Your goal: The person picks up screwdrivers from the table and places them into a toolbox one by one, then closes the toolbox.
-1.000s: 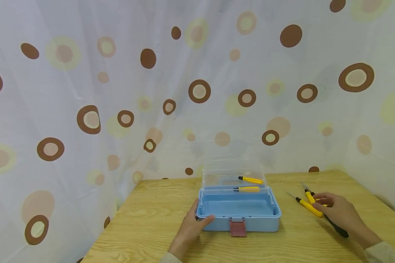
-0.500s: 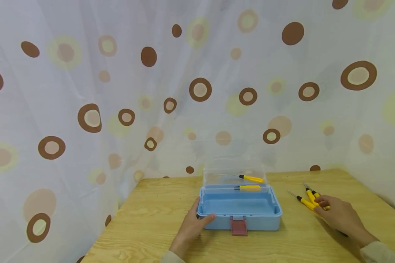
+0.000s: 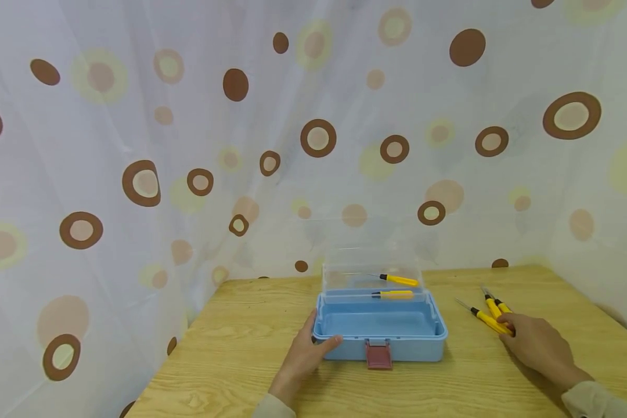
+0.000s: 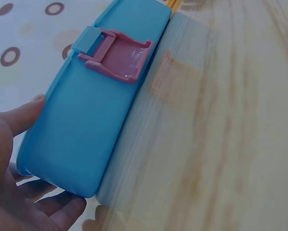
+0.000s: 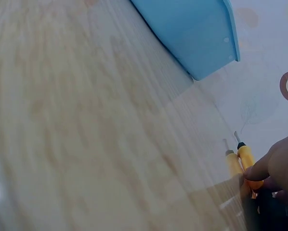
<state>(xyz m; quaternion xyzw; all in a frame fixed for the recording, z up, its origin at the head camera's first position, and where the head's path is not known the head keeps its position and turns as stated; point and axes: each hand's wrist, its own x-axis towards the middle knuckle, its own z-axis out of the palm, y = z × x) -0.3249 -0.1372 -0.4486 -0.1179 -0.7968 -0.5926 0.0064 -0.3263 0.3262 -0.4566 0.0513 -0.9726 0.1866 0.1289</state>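
A light blue toolbox [image 3: 397, 348] with a raised clear lid [image 3: 371, 270] and a dull red latch [image 3: 378, 355] stands on the table. My left hand [image 3: 304, 355] holds its left end, thumb on the front rim and fingers round the corner. Right of the box, several slim yellow-handled screwdrivers [image 3: 487, 319] lie fanned out, tips pointing away. Over their handle ends is my right hand [image 3: 540, 346]. In the right wrist view, my thumb bears on one yellow handle [image 5: 245, 156], with fingers behind it. A dark handle [image 5: 269, 211] shows beneath that hand.
Two more yellow-handled screwdrivers [image 3: 401, 281] show at the clear lid behind the box. The wooden table [image 3: 240, 331] meets a dotted curtain [image 3: 271, 87] along its back and sides.
My right hand has shifted slightly toward me over the handles and now covers the dark handle that showed earlier. The left hand and toolbox stay in place; the view tips down slightly.
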